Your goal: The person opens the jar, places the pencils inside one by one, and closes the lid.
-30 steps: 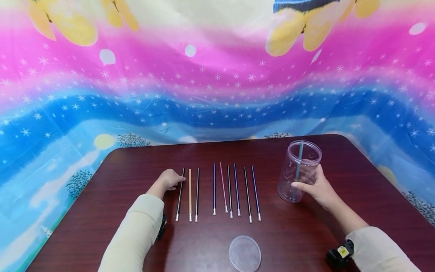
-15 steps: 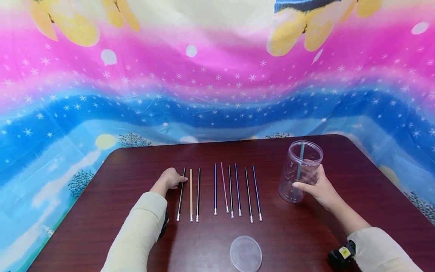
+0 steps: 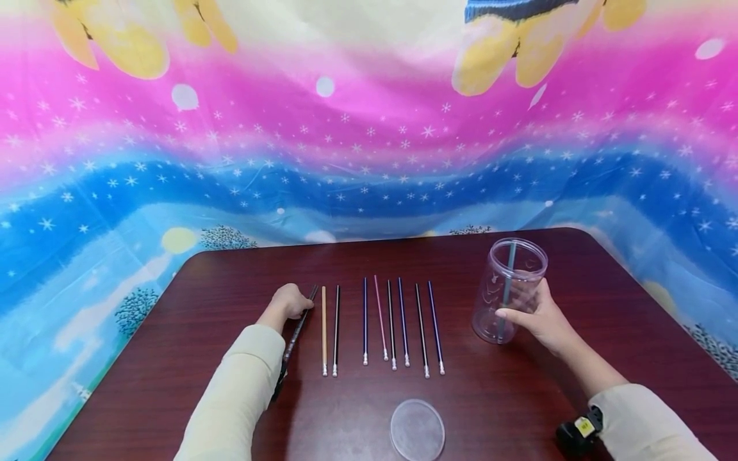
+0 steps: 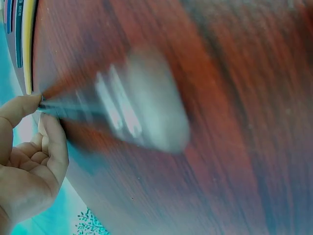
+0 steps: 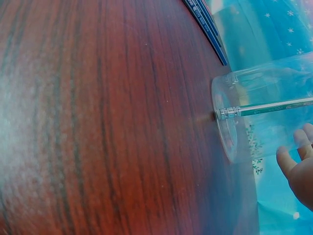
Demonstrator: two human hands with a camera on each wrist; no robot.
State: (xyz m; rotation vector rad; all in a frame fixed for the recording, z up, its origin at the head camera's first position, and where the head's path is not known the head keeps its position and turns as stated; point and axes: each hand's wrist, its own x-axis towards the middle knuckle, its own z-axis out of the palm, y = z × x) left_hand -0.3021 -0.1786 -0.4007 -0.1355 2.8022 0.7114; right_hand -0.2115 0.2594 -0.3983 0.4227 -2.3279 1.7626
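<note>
My left hand [image 3: 291, 302] pinches a dark pencil [image 3: 296, 336] near its far end, between thumb and fingertips. In the left wrist view the pencil's white eraser [image 4: 159, 103] and shiny metal band look large and blurred, pointing at the camera. My right hand [image 3: 539, 320] grips the side of a clear plastic jar [image 3: 487, 298] that stands upright on the right. Inside it leans a green pencil [image 5: 274, 107], eraser end at the jar's bottom. A yellow pencil [image 3: 324, 330] and a black pencil [image 3: 336, 330] lie just right of my left hand.
Several more pencils lie in a row mid-table, among them a pink pencil [image 3: 380, 317] and a blue pencil [image 3: 435, 326]. A clear round lid [image 3: 417, 430] rests near the front of the dark wooden table [image 3: 496, 410]. A patterned cloth [image 3: 369, 147] hangs behind.
The dark pencil at the left lay on the table beside the yellow one; its eraser end has now risen and swung left toward my wrist. My right hand and the jar stay in place.
</note>
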